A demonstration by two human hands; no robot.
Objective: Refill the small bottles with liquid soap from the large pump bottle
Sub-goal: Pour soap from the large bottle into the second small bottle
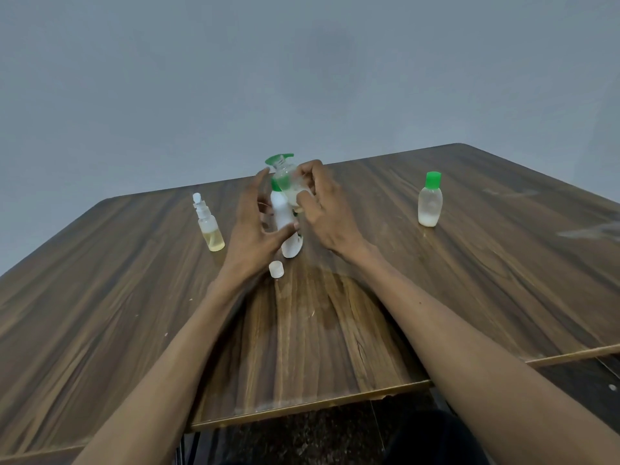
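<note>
small bottle [291, 182] in right grip [322, 203], beside pump bottle [285, 223]

dim, soft light; motion-blurred centre, wide-angle warp

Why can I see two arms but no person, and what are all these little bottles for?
The camera sits on the person's head, so you see only their own arms reaching out. On the wooden table stands a big white pump bottle with a green top. The left hand is spread around it. The right hand holds a small clear bottle up near the pump, to catch soap. A small cap lies on the table in front. To the left stands a spray bottle with yellowish liquid. To the right stands a small bottle with a green cap.
</note>
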